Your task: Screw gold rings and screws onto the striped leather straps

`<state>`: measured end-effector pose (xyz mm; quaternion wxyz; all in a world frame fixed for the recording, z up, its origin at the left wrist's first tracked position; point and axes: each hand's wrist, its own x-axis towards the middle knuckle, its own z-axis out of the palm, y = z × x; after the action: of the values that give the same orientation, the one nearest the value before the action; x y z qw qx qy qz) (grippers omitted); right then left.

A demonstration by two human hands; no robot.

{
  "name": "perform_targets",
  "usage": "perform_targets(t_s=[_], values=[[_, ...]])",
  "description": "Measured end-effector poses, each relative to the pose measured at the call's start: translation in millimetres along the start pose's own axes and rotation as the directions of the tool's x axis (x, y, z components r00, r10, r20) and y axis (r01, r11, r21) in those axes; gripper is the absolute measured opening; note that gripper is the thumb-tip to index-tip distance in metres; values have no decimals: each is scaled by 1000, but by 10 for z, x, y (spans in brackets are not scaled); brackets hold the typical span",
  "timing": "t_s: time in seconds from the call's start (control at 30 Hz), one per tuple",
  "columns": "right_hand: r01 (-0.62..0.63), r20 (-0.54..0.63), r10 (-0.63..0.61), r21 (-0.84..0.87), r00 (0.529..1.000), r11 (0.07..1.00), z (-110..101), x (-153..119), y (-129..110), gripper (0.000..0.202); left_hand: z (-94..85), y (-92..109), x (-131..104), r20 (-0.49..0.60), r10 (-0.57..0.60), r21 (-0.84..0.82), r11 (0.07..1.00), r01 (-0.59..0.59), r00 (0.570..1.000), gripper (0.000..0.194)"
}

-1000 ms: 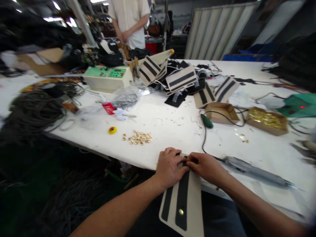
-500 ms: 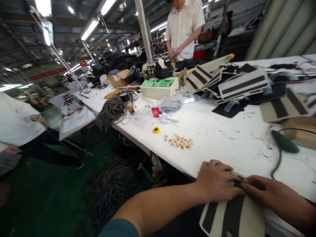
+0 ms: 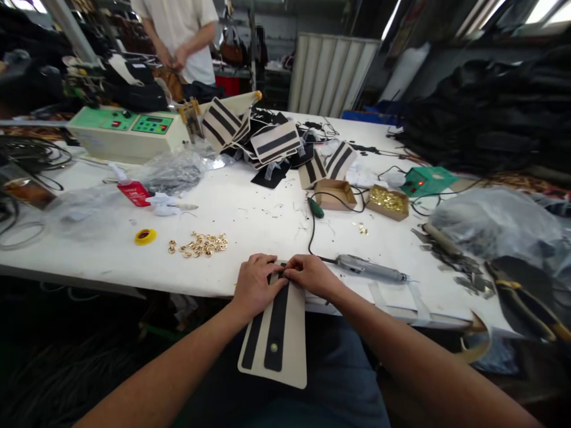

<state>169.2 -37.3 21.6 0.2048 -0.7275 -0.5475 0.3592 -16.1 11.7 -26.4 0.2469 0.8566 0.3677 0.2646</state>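
Observation:
A beige panel with dark stripes (image 3: 292,339) lies partly over the table's front edge and hangs toward my lap. A small round metal piece (image 3: 273,348) shows on its lower dark stripe. My left hand (image 3: 259,285) rests on the panel's upper left part, gripping it between thumb and fingers. Beside it, my right hand (image 3: 310,274) pinches at the top of the dark stripe; whatever is between its fingertips is too small to make out. Gold-coloured metal fittings (image 3: 205,244) lie in a loose pile to the left of my hands.
Left on the white table (image 3: 250,226) are a yellow tape roll (image 3: 145,236), a red bottle (image 3: 134,193) and a green-topped machine (image 3: 129,134). Striped panels (image 3: 276,142) lie behind. A grey electric screwdriver (image 3: 372,268) and small boxes (image 3: 388,202) are rightward. A person stands behind the table.
The view has swung right, bringing the screwdriver, boxes and plastic bag into sight. Both hands remain at the top of the striped panel.

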Motion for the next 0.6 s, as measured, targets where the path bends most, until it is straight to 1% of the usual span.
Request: perform_targets(t_s=[0.13,0.2,0.23,0.27,0.3,0.33,0.37,0.4,0.43,0.5,0.53,0.6], values=[[23,3,-23,18,1000,1000,7,-13,-16,15,12,-14,10,-3,2,8,1000,-2,1000,22],[41,-18,-41,26,999,999,-62,-59,-8,20,17,-14,16,-11,-1,3,1000,1,1000,22],[69,-71,-69,6,995,998,-127,-110,11,21,19,-12,18,-15,-2,-1,1000,2,1000,22],[104,-148,-109,-45,983,994,-214,-180,47,21,21,-10,18,-20,-2,-5,1000,2,1000,22],[139,-241,-167,-129,956,982,-321,-265,106,21,23,-8,17,-25,-4,-10,1000,3,1000,21],[148,-330,-225,-242,917,959,-443,-361,191,22,24,-7,15,-29,-5,-16,1000,4,1000,20],[127,-371,-271,-370,888,921,-575,-459,304,25,26,-7,13,-33,-6,-22,1000,6,999,19],[83,-389,-301,-486,871,870,-709,-552,443,28,27,-8,10,-35,-8,-28,1000,7,999,19],[32,-378,-304,-580,874,814,-836,-633,604,31,29,-9,8,-36,-9,-32,999,8,999,19],[-70,-369,-265,-688,891,723,-1042,-744,952,42,31,-15,6,-38,-8,-36,999,7,999,19],[-93,-355,-244,-715,903,693,-1113,-772,1118,45,32,-19,6,-38,-7,-36,999,5,999,19],[-86,-323,-243,-743,915,664,-1193,-786,1382,45,33,-26,7,-36,-4,-34,999,3,999,19]])
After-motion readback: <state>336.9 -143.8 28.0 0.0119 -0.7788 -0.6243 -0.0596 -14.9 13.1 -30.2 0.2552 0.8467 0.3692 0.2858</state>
